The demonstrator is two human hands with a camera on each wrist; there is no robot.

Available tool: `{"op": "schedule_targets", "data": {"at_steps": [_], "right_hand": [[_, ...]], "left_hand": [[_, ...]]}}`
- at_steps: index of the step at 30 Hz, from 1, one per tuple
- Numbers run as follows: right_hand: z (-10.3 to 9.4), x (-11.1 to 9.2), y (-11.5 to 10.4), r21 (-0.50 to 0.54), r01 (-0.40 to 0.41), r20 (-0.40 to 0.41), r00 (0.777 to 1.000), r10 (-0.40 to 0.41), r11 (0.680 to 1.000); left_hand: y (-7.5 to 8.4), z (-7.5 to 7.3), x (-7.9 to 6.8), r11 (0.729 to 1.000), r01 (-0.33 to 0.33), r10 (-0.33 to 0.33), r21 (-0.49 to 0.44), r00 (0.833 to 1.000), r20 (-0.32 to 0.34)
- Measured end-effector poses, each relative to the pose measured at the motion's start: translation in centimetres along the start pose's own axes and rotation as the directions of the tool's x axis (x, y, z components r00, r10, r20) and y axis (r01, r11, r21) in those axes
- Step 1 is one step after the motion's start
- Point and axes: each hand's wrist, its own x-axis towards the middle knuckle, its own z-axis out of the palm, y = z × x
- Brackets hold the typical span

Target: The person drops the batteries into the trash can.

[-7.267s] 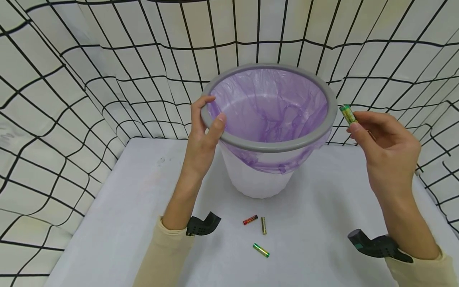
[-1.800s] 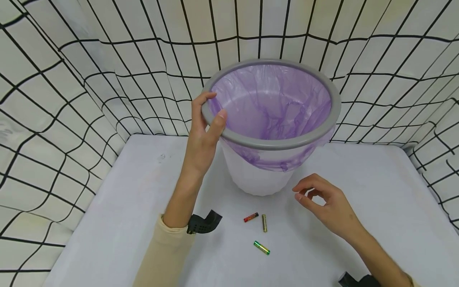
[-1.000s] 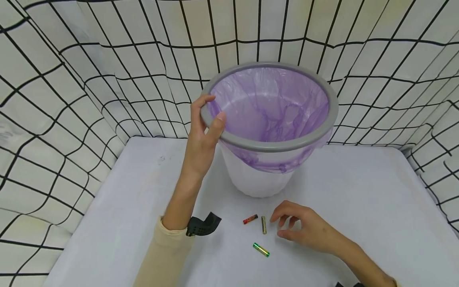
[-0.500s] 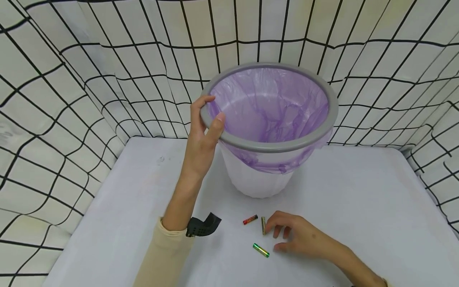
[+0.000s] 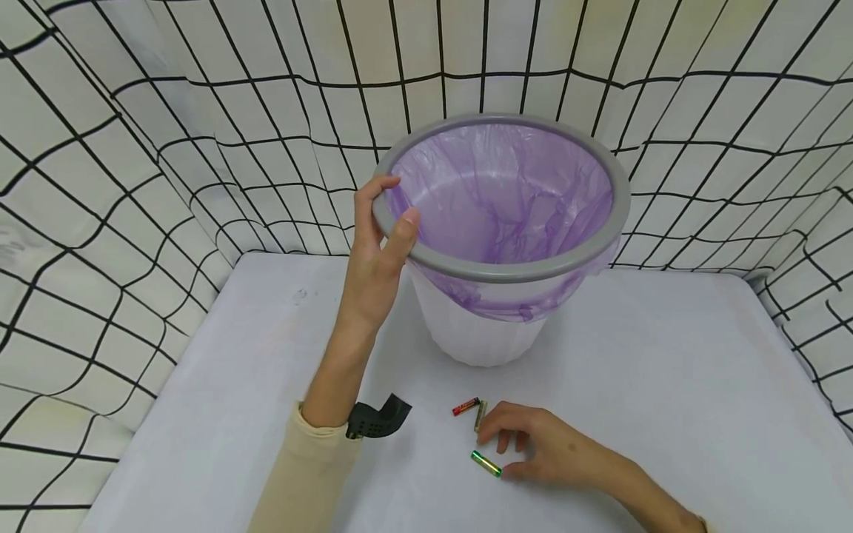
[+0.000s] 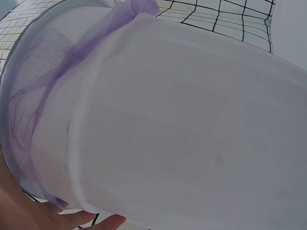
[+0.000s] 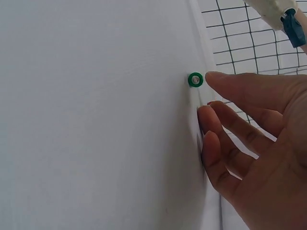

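One hand, the left [image 5: 375,266], holds the grey rim [image 5: 526,273] of the bin [image 5: 485,337] on its left side, thumb lapped over the front and forefinger bent over the inside. The bin stands on the table [image 5: 666,370] about midway along the far edge. A hard pull on that rim could tip it, since only one side is held, and a dragging fingertip could loosen the purple liner [image 5: 493,207], which is merely folded over.

Between the bin and the table's near side lie three batteries. The red battery [image 5: 465,406] is leftmost; the upper end of the gold battery [image 5: 480,417] meets it or sits just beside it, I cannot tell which. Any leftward nudge on the gold one would likely knock the red one and set both rolling.

Nearer the near side lies the green battery [image 5: 486,463], angled. To the right of these, the right hand [image 5: 543,448] is half curled, a gap between thumb and forefinger, with no hold on anything. Its forefinger is at the gold battery's lower end and its thumb at the green one's right end, so closing carelessly could shove either away.
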Motion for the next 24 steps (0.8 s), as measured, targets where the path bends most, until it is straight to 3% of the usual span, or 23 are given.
{"op": "schedule_targets", "data": {"at_steps": [7,24], "right_hand": [[0.67,0.31,-0.08,-0.033,0.042,0.056,0.998,-0.040,0.999],[0.69,0.42,-0.22,-0.089,0.023,0.107,0.994,-0.013,0.996]], "left_hand": [[-0.03,0.02,0.00,1.000,-0.004,0.004,0.001,1.000,-0.004],[0.08,0.00,-0.07,1.000,-0.002,0.002,0.012,1.000,-0.002]]}}
